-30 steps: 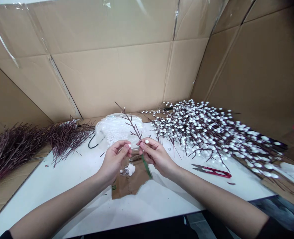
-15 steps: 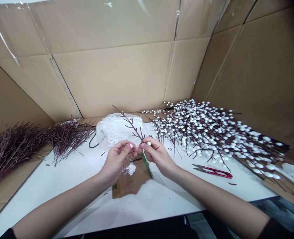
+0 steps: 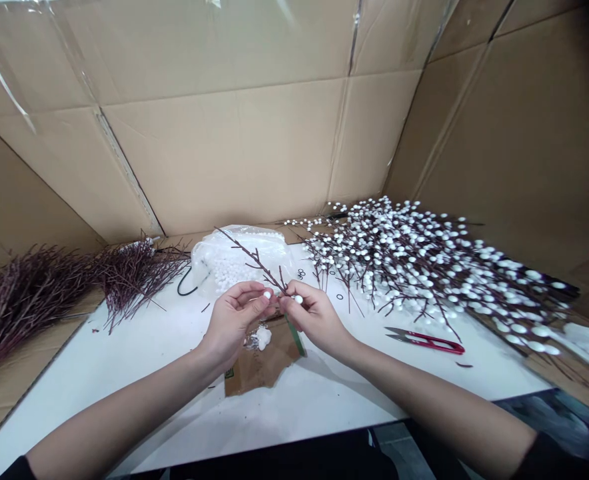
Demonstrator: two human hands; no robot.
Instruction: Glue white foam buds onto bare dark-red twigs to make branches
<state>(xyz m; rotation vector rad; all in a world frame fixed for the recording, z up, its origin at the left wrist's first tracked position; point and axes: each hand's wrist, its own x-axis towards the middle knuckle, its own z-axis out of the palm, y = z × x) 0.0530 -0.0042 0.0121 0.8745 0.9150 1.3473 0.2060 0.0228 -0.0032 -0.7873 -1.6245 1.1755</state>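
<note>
My left hand (image 3: 234, 320) pinches a small white foam bead (image 3: 266, 295) between thumb and fingertips. Touching it on the right, my right hand (image 3: 314, 319) grips the lower stem of a thin dark red twig (image 3: 252, 257), which leans up and to the left over a clear bag of white beads (image 3: 234, 261). A second white bead (image 3: 298, 299) sits on the twig at my right fingertips. Below the hands a torn piece of brown cardboard (image 3: 264, 363) carries a white blob of glue (image 3: 262, 337).
A heap of bare dark red twigs (image 3: 49, 287) lies at the left. A large pile of twigs with white beads (image 3: 424, 263) fills the right. Red thread snips (image 3: 424, 340) lie on the white table (image 3: 124, 353). Cardboard walls (image 3: 249, 133) enclose the table.
The twig in my right hand has tilted further to the left and sunk lower. Both hands have dropped slightly and come closer together.
</note>
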